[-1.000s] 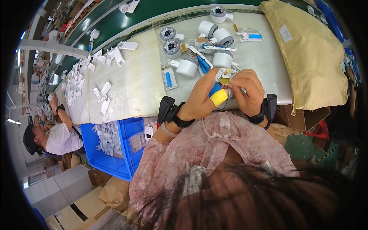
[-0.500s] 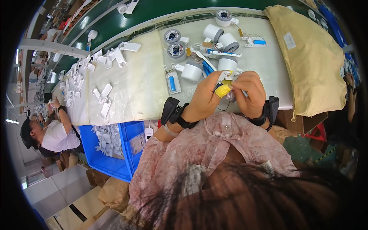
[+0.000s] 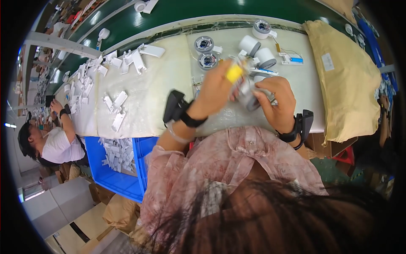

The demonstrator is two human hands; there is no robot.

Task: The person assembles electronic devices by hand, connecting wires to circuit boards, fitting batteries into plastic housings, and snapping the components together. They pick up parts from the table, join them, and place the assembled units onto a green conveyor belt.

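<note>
My left hand [image 3: 215,91], smeared by motion, reaches over the parts with a yellow wrap on one digit; whatever its fingers hold is unclear. My right hand [image 3: 277,99] is closed with thumb and fingertips together, their contents too small to make out. Between the hands is a blurred white-and-grey round unit [image 3: 246,96], close to the right thumb. Beyond them lie white cylindrical housings [image 3: 266,57] with grey rims. Two grey-rimmed round units [image 3: 208,61] showing circuit boards sit beyond my left hand. At the right is a white holder with a blue battery cell [image 3: 296,60], wired to another round unit [image 3: 261,28].
White plastic parts [image 3: 137,60] are scattered over the table's left. A blue bin [image 3: 95,163] of pale parts stands by the near edge. A large tan bag [image 3: 344,80] covers the right end. Past the far edge runs a green surface [image 3: 177,15]. Another person [image 3: 63,144] works far left.
My left hand has moved up and left, away from the right hand. The round unit now shows between them. The blue-handled tool seen before is no longer clearly visible.
</note>
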